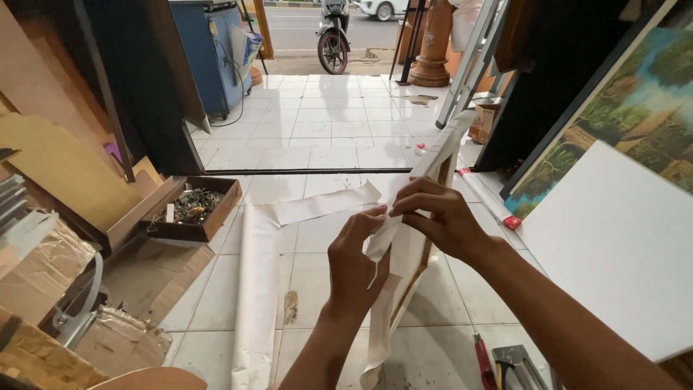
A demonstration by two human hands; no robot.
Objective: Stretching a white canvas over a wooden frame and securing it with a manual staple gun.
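Observation:
A wooden frame [426,249] stands on edge on the tiled floor, wrapped in white paper [449,141] that runs up its top edge. My left hand [354,263] pinches a loose flap of that paper just below the middle of the view. My right hand [442,217] grips the same paper a little higher and to the right, fingers folded over the frame's edge. A torn strip of the paper [375,339] hangs down between my forearms toward the floor.
A long sheet of white paper [260,289] lies on the floor at left. A wooden box of metal bits [193,209] and cardboard sit further left. A white panel [613,245] and a landscape painting [642,108] lean at right. Tools [509,365] lie at bottom right. A scooter [333,36] stands outside.

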